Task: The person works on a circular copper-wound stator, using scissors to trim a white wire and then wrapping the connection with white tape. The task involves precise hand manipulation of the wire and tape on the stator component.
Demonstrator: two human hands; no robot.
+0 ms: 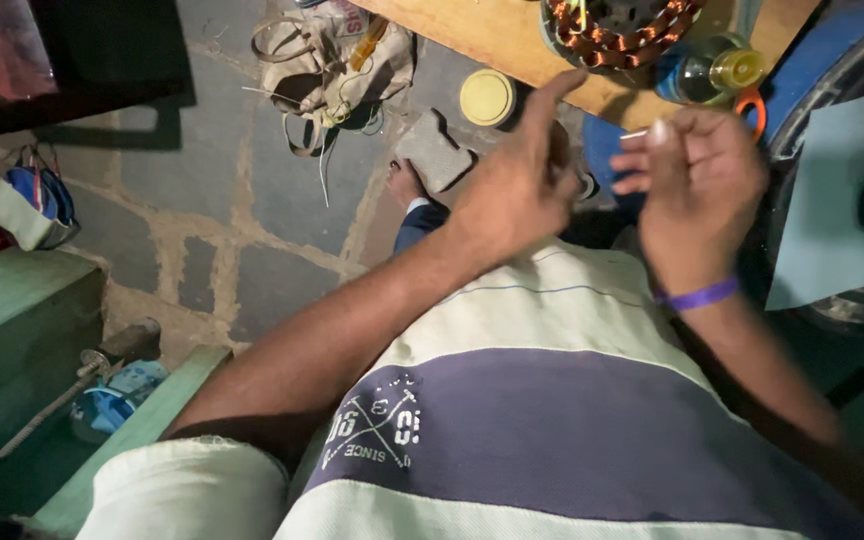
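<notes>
My left hand (pixel 514 178) is raised in front of my chest, index finger stretched toward the wooden board (pixel 492 30), fingers apart, nothing in it. My right hand (pixel 697 185), with a purple band at the wrist, is curled; a thin pale wire end (pixel 635 133) pokes out beside its fingers, and whether the hand grips it is unclear. Beyond both hands, on the board, sits a round motor stator with copper windings (pixel 617 35). My striped shirt fills the lower part of the view.
A clear bottle with a yellow cap (pixel 717 72) and orange-handled scissors (pixel 750 103) lie by the stator. A yellow lid (pixel 487 97), a stone block (pixel 435 152), a cloth bag (pixel 327 65) and my foot (pixel 405 183) are on the stone floor. A green bench (pixel 12 310) stands at left.
</notes>
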